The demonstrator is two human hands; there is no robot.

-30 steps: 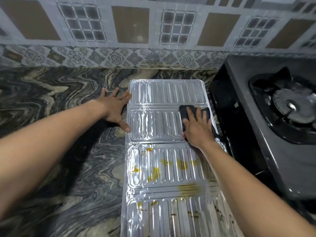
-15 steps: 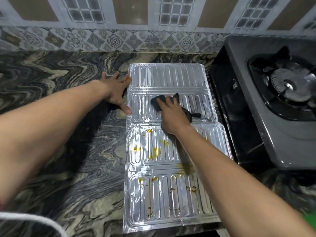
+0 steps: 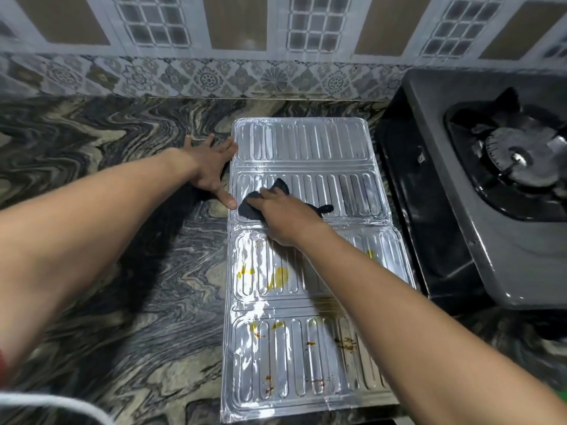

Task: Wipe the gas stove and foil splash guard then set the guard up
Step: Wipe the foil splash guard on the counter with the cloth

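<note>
The ribbed foil splash guard (image 3: 302,148) lies flat on the marble counter, folded out in several panels. Its near panels carry yellow and brown stains. My right hand (image 3: 283,219) presses a dark cloth (image 3: 250,207) onto the second panel, near its left edge. My left hand (image 3: 211,167) lies flat on the counter with fingers spread, touching the guard's left edge. The grey gas stove (image 3: 454,210) stands to the right, its burner (image 3: 518,157) in view.
A swirled grey marble counter (image 3: 122,240) stretches to the left. Patterned wall tiles (image 3: 276,75) rise behind it. The counter's front edge runs just below the guard. A white cord (image 3: 55,403) crosses the bottom left corner.
My right hand has slid the cloth leftward across the second panel, from its right side to its left edge. My left hand has stayed at the guard's left edge.
</note>
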